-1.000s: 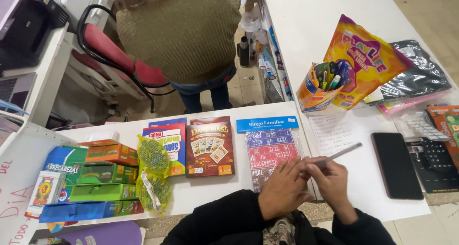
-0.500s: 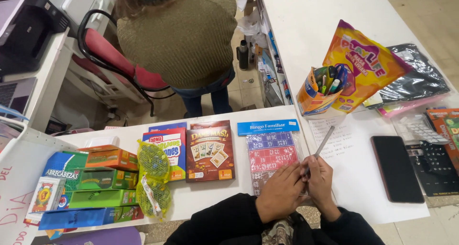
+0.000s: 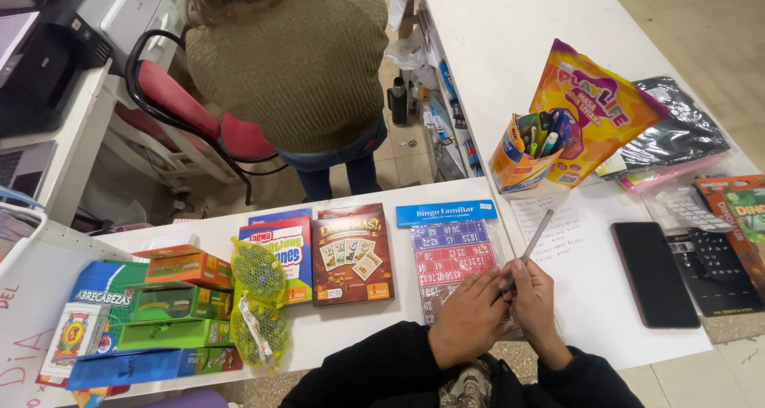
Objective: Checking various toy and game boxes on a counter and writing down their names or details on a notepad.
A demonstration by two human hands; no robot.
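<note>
Pen: smooth, grey, slightly shiny — metal or plastic, cannot tell.
Bingo pack: clear glossy plastic bag over printed card.
Phone: black glass, glossy.
Sheet of paper: matt white.
Net bags: yellow plastic mesh — rough.
Card game box: printed cardboard, satin.
Table: smooth white laminate.
Sleeves: matt black cloth.
</note>
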